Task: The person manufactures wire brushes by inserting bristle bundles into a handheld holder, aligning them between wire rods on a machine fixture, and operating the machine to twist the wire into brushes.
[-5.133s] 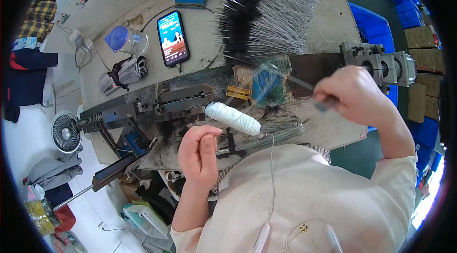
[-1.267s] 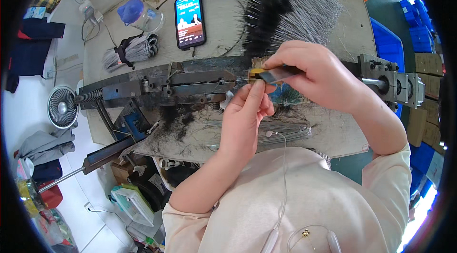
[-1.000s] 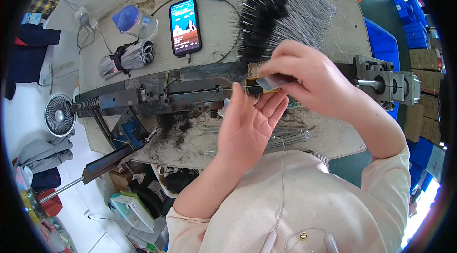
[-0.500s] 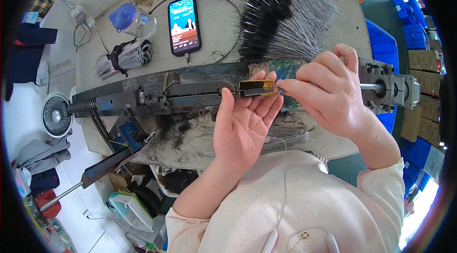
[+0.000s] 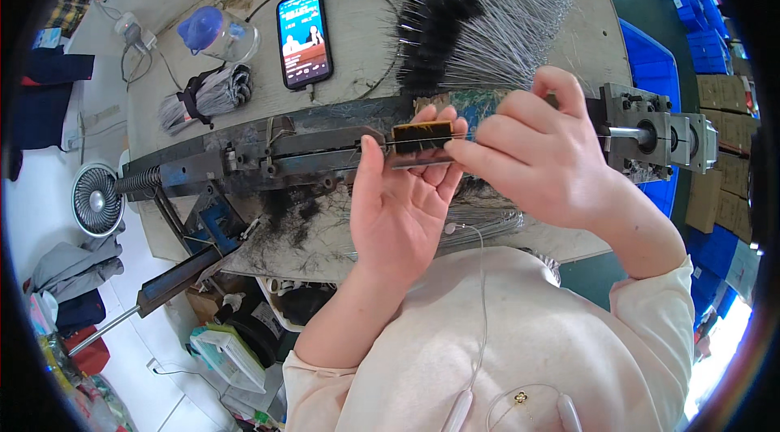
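Note:
My left hand (image 5: pixel 400 221) is palm up, with its fingers behind a small yellow-edged holder (image 5: pixel 422 126) and its thumb raised at the left end. Black bristles (image 5: pixel 418 139) lie in this holder. My right hand (image 5: pixel 548 160) pinches thin wire (image 5: pixel 461 136) at the holder's right end; its fingertips partly hide the wire. Both hands are over a long dark metal bench machine (image 5: pixel 325 154), at the right end of its jaw-like bars. A rod and bearing block (image 5: pixel 642 135) belong to the machine's right side.
Wire-stemmed black brushes (image 5: pixel 443 17) are piled behind my hands. A lit phone (image 5: pixel 305 38), a lidded jar (image 5: pixel 236 38) and a strapped bundle (image 5: pixel 207 97) stand or lie farther left. Loose bristles (image 5: pixel 284 225) litter the tabletop. A blue bin (image 5: pixel 650 66) stands at the right edge.
Both hands and the holder have shifted slightly left in the picture, and the view has moved a little too. The holder has tilted, showing more of its black bristles.

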A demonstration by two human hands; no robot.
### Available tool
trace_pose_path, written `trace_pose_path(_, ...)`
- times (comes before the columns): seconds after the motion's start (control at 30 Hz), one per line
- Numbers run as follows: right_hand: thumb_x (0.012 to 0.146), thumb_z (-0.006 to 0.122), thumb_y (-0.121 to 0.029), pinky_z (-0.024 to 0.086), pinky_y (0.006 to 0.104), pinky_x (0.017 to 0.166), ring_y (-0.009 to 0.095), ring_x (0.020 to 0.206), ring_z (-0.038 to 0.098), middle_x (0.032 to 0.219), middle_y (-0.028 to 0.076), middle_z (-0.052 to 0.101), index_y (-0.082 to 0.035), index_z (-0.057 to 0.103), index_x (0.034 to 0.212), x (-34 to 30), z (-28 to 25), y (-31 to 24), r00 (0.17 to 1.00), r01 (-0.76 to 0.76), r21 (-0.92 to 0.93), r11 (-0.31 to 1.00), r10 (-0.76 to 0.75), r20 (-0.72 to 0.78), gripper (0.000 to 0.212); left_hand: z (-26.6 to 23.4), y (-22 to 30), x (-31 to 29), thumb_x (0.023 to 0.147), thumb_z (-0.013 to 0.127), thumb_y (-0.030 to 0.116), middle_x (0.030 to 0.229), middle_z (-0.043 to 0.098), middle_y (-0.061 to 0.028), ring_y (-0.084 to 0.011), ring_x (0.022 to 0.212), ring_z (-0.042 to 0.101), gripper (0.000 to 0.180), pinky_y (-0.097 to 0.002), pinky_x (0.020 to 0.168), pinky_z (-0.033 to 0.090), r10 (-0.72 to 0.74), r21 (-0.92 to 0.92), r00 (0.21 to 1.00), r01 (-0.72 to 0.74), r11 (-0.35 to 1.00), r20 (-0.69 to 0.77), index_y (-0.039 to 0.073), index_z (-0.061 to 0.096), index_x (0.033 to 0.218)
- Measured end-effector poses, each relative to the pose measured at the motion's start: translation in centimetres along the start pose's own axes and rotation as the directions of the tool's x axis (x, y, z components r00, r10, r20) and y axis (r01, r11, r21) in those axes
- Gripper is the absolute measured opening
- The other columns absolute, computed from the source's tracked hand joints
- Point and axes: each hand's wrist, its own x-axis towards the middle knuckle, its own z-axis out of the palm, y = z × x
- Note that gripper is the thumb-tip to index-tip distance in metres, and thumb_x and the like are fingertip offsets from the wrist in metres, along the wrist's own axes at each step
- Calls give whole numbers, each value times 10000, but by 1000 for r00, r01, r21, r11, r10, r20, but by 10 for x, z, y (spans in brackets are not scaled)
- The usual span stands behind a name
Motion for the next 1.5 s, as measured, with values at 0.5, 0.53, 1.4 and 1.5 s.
trace_pose_path(0.5,649,736,-171,348,403,819,170,765,536,784,-34,565,-136,676,889,-13,-16,18,999,22,-68,997,-20,35,250,6,0,-1,967,344,537,1410,409,-175,-264,1321,393,715,-381,1140,264,15,-1,999,-15,1000,-51,-49,360,1376)
trace_pose_path(0.53,642,735,-172,350,400,818,166,769,539,785,-34,568,-136,676,885,-13,-14,19,998,55,-103,993,-51,43,252,6,0,-1,967,344,537,1410,409,-175,-264,1321,393,715,-381,1140,264,12,-1,999,-12,1000,-49,-49,360,1376)
trace_pose_path(1.4,627,738,-151,349,381,817,158,688,512,734,-39,534,-130,659,894,4,-5,17,998,66,26,997,-66,14,280,5,0,-1,971,331,537,1422,406,-159,-225,1282,421,699,-370,1139,257,13,8,999,-12,1000,-51,-29,367,1380)
trace_pose_path(1.5,632,737,-137,356,399,852,184,712,544,749,-17,549,-122,641,878,3,-5,16,999,50,5,999,-50,11,265,5,0,0,969,345,535,1397,423,-163,-236,1291,411,705,-372,1142,250,18,-8,999,-18,1000,-46,-39,360,1379)
